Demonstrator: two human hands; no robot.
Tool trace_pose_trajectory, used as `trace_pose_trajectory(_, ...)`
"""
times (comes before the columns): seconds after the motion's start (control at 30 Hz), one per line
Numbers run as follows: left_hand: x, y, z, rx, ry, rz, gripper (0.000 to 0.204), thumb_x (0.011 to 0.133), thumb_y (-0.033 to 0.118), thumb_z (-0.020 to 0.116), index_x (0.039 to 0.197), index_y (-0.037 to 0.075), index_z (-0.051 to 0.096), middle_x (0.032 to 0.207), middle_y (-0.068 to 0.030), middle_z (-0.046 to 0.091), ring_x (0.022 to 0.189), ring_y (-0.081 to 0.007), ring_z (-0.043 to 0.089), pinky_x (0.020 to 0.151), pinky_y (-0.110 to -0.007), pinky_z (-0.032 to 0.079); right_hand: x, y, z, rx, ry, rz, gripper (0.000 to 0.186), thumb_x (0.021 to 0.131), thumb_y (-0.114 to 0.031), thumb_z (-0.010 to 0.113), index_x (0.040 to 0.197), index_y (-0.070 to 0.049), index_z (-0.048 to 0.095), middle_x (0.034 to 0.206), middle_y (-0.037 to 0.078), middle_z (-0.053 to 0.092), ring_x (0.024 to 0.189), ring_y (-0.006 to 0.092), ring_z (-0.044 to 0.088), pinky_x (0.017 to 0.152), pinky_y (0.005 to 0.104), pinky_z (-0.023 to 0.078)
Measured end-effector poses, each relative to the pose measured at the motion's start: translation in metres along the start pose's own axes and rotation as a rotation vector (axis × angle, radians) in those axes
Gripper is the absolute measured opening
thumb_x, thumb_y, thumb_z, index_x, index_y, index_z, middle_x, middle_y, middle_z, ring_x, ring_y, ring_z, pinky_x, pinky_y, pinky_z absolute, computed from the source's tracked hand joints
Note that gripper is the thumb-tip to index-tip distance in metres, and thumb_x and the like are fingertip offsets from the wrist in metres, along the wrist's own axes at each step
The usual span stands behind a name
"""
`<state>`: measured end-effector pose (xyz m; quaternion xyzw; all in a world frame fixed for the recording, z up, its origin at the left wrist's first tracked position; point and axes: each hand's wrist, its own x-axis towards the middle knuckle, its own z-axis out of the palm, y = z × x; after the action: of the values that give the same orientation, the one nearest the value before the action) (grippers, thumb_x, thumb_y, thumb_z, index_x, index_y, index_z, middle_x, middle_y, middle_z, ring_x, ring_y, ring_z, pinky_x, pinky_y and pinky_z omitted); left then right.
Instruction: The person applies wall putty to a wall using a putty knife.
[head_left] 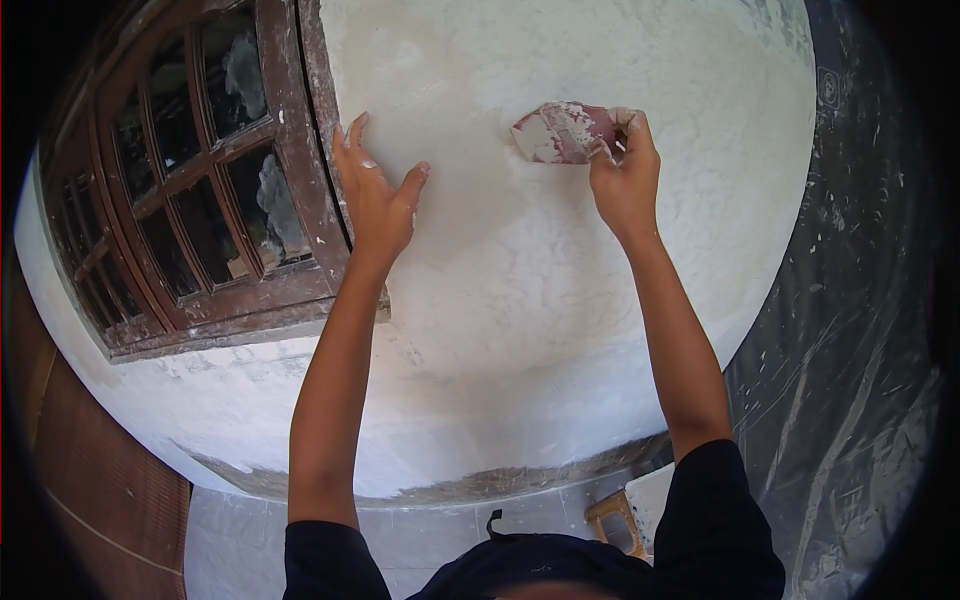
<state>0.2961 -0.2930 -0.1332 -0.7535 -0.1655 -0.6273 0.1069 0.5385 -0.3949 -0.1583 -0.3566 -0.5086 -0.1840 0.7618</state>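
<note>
My right hand (624, 180) pinches a flat reddish putty scraper (562, 133) by its right end. White putty is smeared thickly over the scraper, and its left tip is at the wall surface. Putty also marks the fingers of that hand. To the left, my left hand (378, 195) is open with fingers spread and holds nothing. It is over the wall beside the window frame; whether its fingertips touch is unclear. Between my hands the white wall (480, 280) carries a smooth, greyer damp-looking patch (450, 170). Its surface looks rougher to the right.
A brown wooden window (190, 210) with small panes and white smears fills the left. Dark plastic sheeting (840, 330) hangs at the right. Below are a grey tiled floor (430, 530), a yellowish stool-like object (615, 520), and a reddish-brown woven panel (110, 490).
</note>
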Motion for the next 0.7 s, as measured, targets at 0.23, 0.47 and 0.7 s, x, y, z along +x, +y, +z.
trace_pose_trajectory(0.23,-0.002,-0.003,-0.006,-0.104,0.008,-0.022,0.081,0.078,0.016,0.072,0.142,-0.001,0.027,0.146,-0.0288,0.021,0.138,-0.042,0.023,0.113,-0.047,0.018,-0.049,0.013,-0.011,-0.05,-0.059,-0.211,0.028,0.07,0.013,0.059,0.092,0.0,0.049,0.083,0.013,0.055,0.073,0.0248,0.056,0.065,0.0319,0.047)
trace_pose_trajectory(0.47,-0.002,-0.019,-0.019,-0.444,-0.024,-0.073,0.082,0.077,0.014,0.07,0.145,0.003,0.025,0.143,-0.0239,0.03,0.134,-0.0314,0.028,0.114,-0.042,0.018,-0.127,0.007,0.018,-0.227,-0.21,-0.41,0.029,0.06,0.01,0.066,0.083,-0.002,0.052,0.082,0.011,0.049,0.078,0.0308,0.05,0.062,0.0381,0.043)
trace_pose_trajectory(0.7,-0.036,-0.022,-0.023,-0.565,-0.066,-0.103,0.084,0.082,0.012,0.067,0.147,0.003,0.015,0.144,-0.0262,0.03,0.135,-0.032,0.032,0.114,-0.043,0.02,-0.191,0.014,0.065,-0.397,-0.265,-0.498,0.029,0.057,0.0,0.073,0.078,-0.007,0.055,0.08,0.007,0.049,0.077,0.027,0.049,0.065,0.0373,0.041)
